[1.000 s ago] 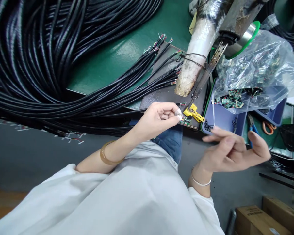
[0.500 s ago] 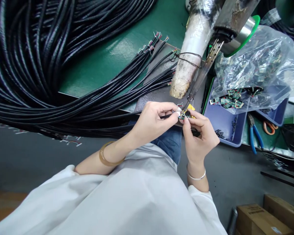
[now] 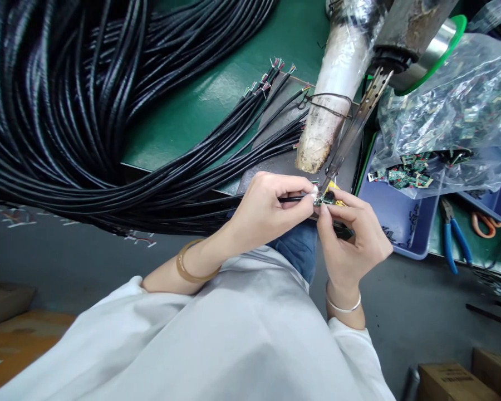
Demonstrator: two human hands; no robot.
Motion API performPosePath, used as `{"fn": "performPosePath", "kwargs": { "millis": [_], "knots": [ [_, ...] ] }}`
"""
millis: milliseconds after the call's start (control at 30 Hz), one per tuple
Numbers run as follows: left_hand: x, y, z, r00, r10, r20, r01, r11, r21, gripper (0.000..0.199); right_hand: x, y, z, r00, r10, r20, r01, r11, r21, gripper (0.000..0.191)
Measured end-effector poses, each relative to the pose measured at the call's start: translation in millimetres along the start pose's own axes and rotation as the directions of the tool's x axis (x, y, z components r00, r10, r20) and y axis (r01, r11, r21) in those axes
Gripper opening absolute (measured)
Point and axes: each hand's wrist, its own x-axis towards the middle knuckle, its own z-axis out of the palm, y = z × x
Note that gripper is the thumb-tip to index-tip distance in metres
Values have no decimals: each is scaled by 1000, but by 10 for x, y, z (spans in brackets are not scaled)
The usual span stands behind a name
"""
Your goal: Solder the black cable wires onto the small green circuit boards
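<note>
My left hand pinches the end of a black cable, whose thin wires show at the fingertips. Between thumb and finger, my right hand grips a small green circuit board. Board and wire ends meet under the tip of a mounted soldering iron, which slants down from above. Whether the tip touches a wire I cannot make out. Beside the iron hangs a white, wrapped fume tube with a scorched mouth.
Bundles of black cables fill the left, stripped ends on a grey plate. To the right are a purple tray, a plastic bag of circuit boards, blue-handled pliers and a green-rimmed solder spool. Cardboard boxes stand on the floor.
The whole view has shifted, so most things sit a little further right. Both hands keep their pinch on cable and board below the iron's tip.
</note>
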Motion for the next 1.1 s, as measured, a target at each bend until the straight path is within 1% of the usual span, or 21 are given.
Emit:
{"fn": "performPosePath", "kwargs": {
  "millis": [100,233,333,400,533,667,767,967,1100],
  "knots": [
    [-4,9,-6,998,-58,24,58,998,-18,15,-24,-26,-26,1000,-20,6,20,999,-27,15],
    [-11,10,-9,992,-117,56,120,991,-55,16,-43,-32,-52,996,-74,39,78,992,-95,14],
    [-11,-1,-9,988,-137,78,143,986,-85,16,-49,-12,-49,994,-87,71,94,991,-93,14],
    [-8,-11,-6,987,-140,83,148,984,-100,15,-53,3,-39,994,-87,67,92,992,-82,14],
    [-8,-36,4,986,-137,96,147,983,-114,15,-61,20,-21,997,-62,40,64,996,-64,14],
    [-20,-46,6,988,-145,55,150,983,-106,14,-63,26,-26,999,10,40,-9,999,-32,13],
    [-31,-15,-15,992,-121,33,124,987,-103,13,-56,18,-50,998,57,41,-57,998,-2,11],
    [-40,46,-69,997,-41,67,43,999,-25,17,-37,-21,-95,996,67,57,-68,998,18,14],
    [-47,42,-70,997,-39,62,38,999,9,18,-23,-38,-104,996,48,73,-50,999,20,14]
  ]
}}
